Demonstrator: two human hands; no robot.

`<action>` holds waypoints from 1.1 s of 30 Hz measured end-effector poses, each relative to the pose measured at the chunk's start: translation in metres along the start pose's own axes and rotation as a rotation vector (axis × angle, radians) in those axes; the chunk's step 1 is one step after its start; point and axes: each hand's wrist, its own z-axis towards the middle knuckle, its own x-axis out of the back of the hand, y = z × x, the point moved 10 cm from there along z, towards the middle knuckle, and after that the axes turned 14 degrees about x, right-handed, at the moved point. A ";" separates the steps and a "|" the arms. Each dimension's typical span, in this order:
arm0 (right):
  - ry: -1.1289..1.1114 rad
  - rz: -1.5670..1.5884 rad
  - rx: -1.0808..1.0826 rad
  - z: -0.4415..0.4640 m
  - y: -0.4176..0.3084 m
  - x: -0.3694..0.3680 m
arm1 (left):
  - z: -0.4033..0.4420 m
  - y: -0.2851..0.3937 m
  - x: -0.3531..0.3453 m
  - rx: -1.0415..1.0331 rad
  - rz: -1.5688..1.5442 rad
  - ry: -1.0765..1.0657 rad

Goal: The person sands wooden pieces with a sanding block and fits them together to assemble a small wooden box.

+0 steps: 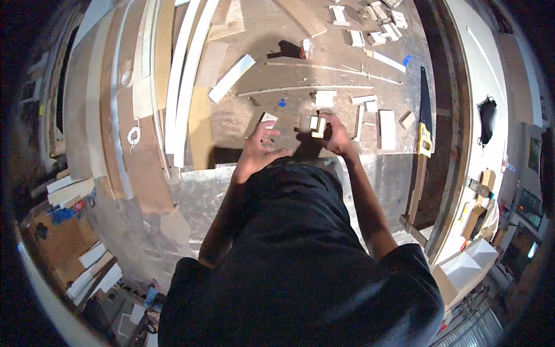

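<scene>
My right hand (337,136) has its thumb and fingers closed on a small wooden block piece (317,125), held just above the workbench (231,124). My left hand (258,151) is open, its fingers curved and apart. Right at its fingertips lies a small pale wood piece (269,117); whether they touch it I cannot tell. Beyond my right hand sits a pale wood block (325,98). A blue scrap (282,102) lies on the bench between and beyond the hands.
A handsaw (425,110) with a yellow handle lies along the bench's right edge. Several small wood assemblies (391,31) cluster at the far right. Long boards (191,75) cover the left side. A small bottle-like object (305,50) stands farther back, near thin wood strips (306,88).
</scene>
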 end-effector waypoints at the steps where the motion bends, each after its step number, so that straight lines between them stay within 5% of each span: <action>1: 0.022 0.095 -0.015 -0.001 0.000 0.000 | 0.000 0.001 -0.002 -0.021 0.008 0.005; 8: 0.183 0.044 0.030 -0.021 -0.028 0.041 | 0.015 -0.006 -0.029 -0.003 0.068 -0.083; 11: 0.450 -0.034 -0.227 -0.065 0.017 0.076 | 0.033 -0.025 -0.046 -0.013 0.211 -0.113; 12: 0.536 -0.184 -0.165 -0.076 0.018 0.092 | 0.039 -0.031 -0.051 -0.020 0.203 -0.125; 15: 0.554 -0.444 -0.314 -0.109 0.049 0.124 | 0.051 -0.048 -0.060 0.106 0.309 -0.097; 18: 0.514 -0.399 -0.462 -0.127 0.079 0.146 | 0.062 -0.067 -0.067 -0.005 0.231 -0.018; 24: 0.534 -0.370 -0.412 -0.119 0.107 0.192 | 0.078 -0.086 -0.091 0.065 0.404 -0.068; 28: 0.865 -0.514 -0.591 -0.156 0.162 0.256 | 0.071 -0.075 -0.079 0.145 0.318 0.075; 30: 0.864 -0.591 -0.673 -0.165 0.189 0.272 | 0.056 -0.071 -0.076 0.210 0.262 0.167; 32: 0.736 -0.497 -0.695 -0.152 0.195 0.285 | 0.052 -0.090 -0.071 0.290 -0.202 0.124; 33: 0.616 -0.410 -0.725 -0.145 0.206 0.283 | 0.045 -0.068 -0.065 0.107 -0.044 0.265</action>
